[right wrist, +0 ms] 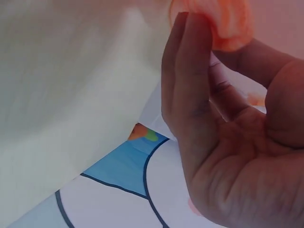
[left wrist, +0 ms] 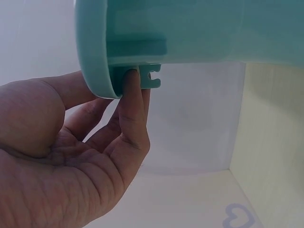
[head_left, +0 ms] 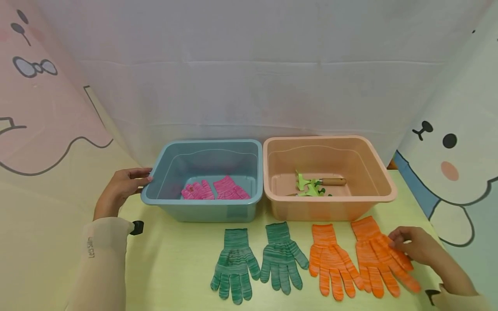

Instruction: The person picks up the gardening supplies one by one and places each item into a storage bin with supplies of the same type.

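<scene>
My left hand [head_left: 121, 190] grips the left rim of a blue plastic basin [head_left: 202, 211]; in the left wrist view its fingertips curl under the rim [left wrist: 92, 47]. Two pink gloves [head_left: 231, 188] lie inside that basin. At the right, my right hand [head_left: 419, 245] pinches the thumb side of the rightmost orange glove [head_left: 371, 255], which lies on the table. In the right wrist view, a bit of orange knit [right wrist: 232, 23] shows between thumb and fingers. Beside it lies another orange glove [head_left: 328, 255], and further left are two green glove pieces [head_left: 235, 259] [head_left: 282, 259].
A peach basin [head_left: 330, 209] stands against the blue one, holding green-headed garden tools [head_left: 332, 182] with wooden handles. Both basins are on a pale yellow-green table [head_left: 171, 263]. Behind them hangs a white cloth [head_left: 253, 86], and printed cartoon sheets [head_left: 459, 181] flank the sides.
</scene>
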Motion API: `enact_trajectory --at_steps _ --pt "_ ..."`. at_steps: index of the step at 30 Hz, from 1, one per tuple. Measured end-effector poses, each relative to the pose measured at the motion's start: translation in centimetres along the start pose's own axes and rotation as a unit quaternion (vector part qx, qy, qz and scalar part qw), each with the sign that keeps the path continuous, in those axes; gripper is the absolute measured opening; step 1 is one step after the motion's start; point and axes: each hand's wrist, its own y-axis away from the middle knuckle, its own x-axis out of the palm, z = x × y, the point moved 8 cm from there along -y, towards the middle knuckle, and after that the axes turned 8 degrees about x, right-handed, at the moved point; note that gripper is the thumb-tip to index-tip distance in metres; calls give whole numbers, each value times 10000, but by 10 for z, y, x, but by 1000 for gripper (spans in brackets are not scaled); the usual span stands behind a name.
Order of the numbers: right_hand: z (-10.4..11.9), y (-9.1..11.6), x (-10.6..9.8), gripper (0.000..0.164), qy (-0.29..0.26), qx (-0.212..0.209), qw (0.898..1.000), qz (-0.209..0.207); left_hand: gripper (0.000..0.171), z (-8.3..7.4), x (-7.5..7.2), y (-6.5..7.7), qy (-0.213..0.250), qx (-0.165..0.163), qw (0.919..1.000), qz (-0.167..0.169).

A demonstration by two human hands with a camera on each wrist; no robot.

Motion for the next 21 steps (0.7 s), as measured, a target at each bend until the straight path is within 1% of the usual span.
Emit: enact_trajectory --at_steps 8,19,21 --pt "22 9 -6 7 264 -314 9990 -200 59 0 0 -1 -46 21 10000 5" --pt "42 14 -6 5 179 -657 9977 -64 59 0 -1 -1 -82 -22 10000 22" --pt "46 15 -5 5 187 -778 9968 -3 59 -1 -1 -1 -42 -16 10000 31"
